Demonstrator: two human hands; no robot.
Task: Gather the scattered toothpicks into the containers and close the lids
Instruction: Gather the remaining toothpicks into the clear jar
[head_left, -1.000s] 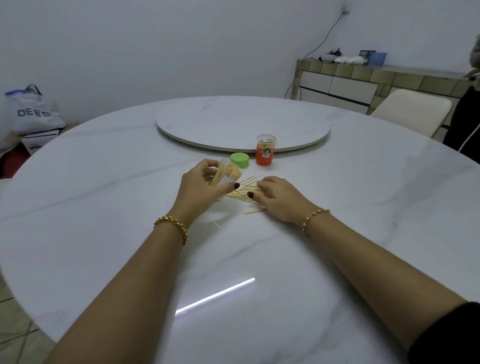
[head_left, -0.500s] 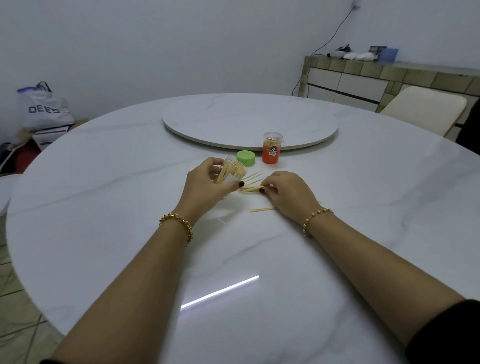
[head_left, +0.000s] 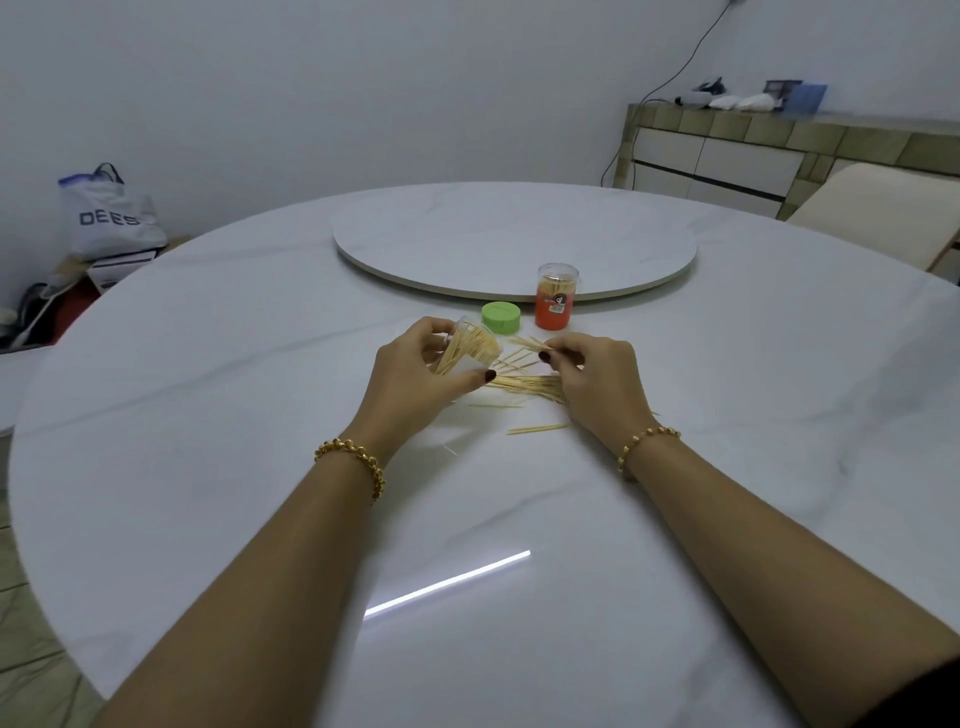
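The tilted clear jar (head_left: 470, 349) looks like the weak spot: its mouth leans to the right and is already crowded with sticks, so a hasty push from the incoming bunch could snag on those ends or tip some back onto the tabletop (head_left: 260, 415). The left hand (head_left: 415, 374) holds that jar, fingers (head_left: 431, 328) and thumb curled round it. The right hand (head_left: 597, 379) pinches a few toothpicks (head_left: 524, 343), tips aimed at the jar's mouth. Loose toothpicks (head_left: 524, 385) lie between and under the hands; the green lid (head_left: 501, 317) and orange jar (head_left: 557, 297) stand just beyond.
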